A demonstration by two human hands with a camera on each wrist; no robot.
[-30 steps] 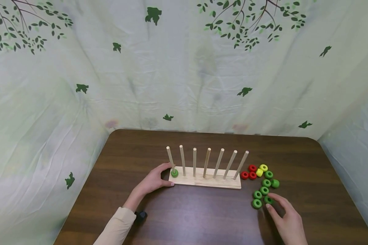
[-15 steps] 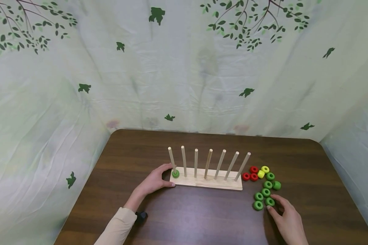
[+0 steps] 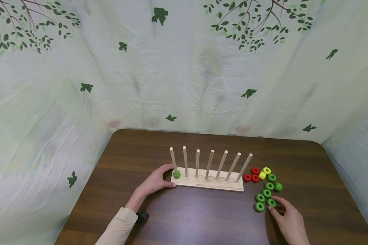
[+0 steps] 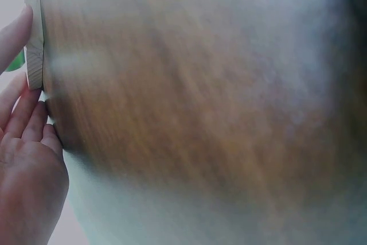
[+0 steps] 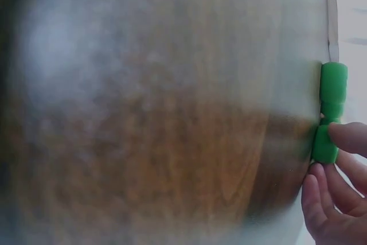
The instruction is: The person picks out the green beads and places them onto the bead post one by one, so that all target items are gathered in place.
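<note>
A pale wooden board with several upright pegs (image 3: 208, 183) lies across the table. One green ring (image 3: 177, 174) sits at the foot of its leftmost peg. My left hand (image 3: 154, 180) grips the board's left end, thumb at the front edge and fingers behind; the left wrist view shows the board's end (image 4: 35, 67) between them. To the right, my right hand (image 3: 289, 217) pinches a green ring (image 3: 271, 202) between thumb and fingers, low on the table. In the right wrist view the thumb presses against that green ring (image 5: 325, 144), with more green behind it.
Several loose green rings (image 3: 259, 207) lie beside the right hand. Red rings (image 3: 255, 178) and yellow rings (image 3: 266, 170) are grouped past the board's right end. Behind the brown table (image 3: 141, 146) hangs a leaf-patterned cloth (image 3: 187, 68).
The head view has shifted slightly, so everything appears a little farther right. Both hands keep about the same places, the left on the board and the right at the same green ring.
</note>
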